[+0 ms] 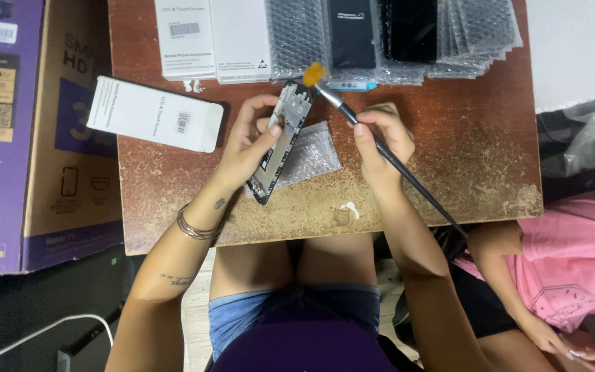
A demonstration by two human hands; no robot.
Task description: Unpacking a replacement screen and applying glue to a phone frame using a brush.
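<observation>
My left hand (248, 143) grips an opened phone frame (282, 138), tilted on edge above a worn brown table (449, 158). My right hand (380, 138) holds a long black paintbrush (380, 141). Its orange bristles (313, 74) touch the top end of the phone frame. A small bubble-wrap pouch (311, 153) lies on the table under the frame.
A white box (154, 114) lies at the left, with more white boxes (211, 38) and several bubble-wrapped screens (408, 34) along the far edge. A large cardboard carton (29, 131) stands on the left. Another person in a pink shirt (573, 255) sits at the right.
</observation>
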